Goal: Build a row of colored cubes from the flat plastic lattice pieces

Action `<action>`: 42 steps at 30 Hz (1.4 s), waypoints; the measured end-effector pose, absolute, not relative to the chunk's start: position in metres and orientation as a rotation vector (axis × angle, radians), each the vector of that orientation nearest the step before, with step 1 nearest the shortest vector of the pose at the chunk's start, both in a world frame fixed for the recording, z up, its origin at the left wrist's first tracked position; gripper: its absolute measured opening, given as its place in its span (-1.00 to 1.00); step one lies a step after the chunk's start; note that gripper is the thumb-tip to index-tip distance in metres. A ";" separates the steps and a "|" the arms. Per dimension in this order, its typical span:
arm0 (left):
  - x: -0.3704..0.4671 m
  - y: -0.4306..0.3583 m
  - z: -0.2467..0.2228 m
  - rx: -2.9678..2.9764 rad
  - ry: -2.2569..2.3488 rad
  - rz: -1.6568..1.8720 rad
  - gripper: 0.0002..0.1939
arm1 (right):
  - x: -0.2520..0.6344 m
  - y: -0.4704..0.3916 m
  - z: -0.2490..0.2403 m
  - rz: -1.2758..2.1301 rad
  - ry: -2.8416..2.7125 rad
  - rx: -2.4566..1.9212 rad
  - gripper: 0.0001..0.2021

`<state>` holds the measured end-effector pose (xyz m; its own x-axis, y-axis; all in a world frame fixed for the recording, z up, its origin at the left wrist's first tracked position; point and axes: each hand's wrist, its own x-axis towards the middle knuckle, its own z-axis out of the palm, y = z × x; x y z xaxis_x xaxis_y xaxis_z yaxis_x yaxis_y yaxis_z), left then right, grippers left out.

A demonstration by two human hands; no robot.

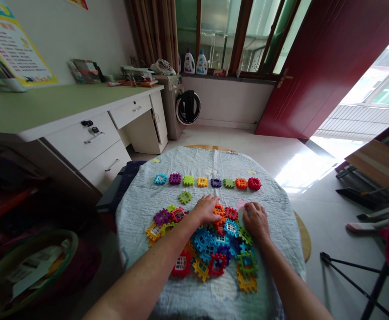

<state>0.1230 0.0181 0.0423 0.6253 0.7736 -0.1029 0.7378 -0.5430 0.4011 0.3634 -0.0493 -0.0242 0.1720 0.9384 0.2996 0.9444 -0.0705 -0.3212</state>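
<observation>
Colourful interlocking plastic squares lie in a pile on the cloth-covered round table [134,222]. My left hand [208,209] reaches over the pile's upper edge, fingers apart, touching or just above an orange piece [219,210]. My right hand [256,218] rests on the cloth at the pile's right side, its fingers curled; whether anything is under them is hidden. Beyond the hands, a row of several pieces runs from a light blue one [160,179] at the left to a red one [254,184] at the right. A lone green piece [184,197] lies between row and pile.
A green-topped desk [64,104] with drawers stands at the left, a washing machine [174,106] behind it. Detergent bottles [201,63] are on the windowsill. A bin [71,249] sits at the lower left, and black metal legs [354,266] stand on the floor at the right.
</observation>
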 end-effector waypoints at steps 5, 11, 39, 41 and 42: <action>0.067 0.015 0.044 2.355 1.266 0.552 -0.39 | 0.369 -0.046 -0.022 0.129 -1.670 -1.946 -0.78; -0.036 0.020 0.026 2.234 1.721 0.974 -0.68 | 0.339 -0.031 0.018 0.337 -1.912 -1.656 -0.68; -0.081 0.009 -0.022 2.266 2.101 0.885 -0.78 | 0.281 0.002 0.058 0.861 -2.491 -1.697 -0.44; -0.081 0.009 -0.023 2.275 2.100 0.891 -0.79 | 0.280 0.003 0.060 0.881 -2.481 -1.699 -0.45; -0.082 0.009 -0.023 2.279 2.101 0.892 -0.79 | 0.279 0.003 0.061 0.888 -2.472 -1.701 -0.47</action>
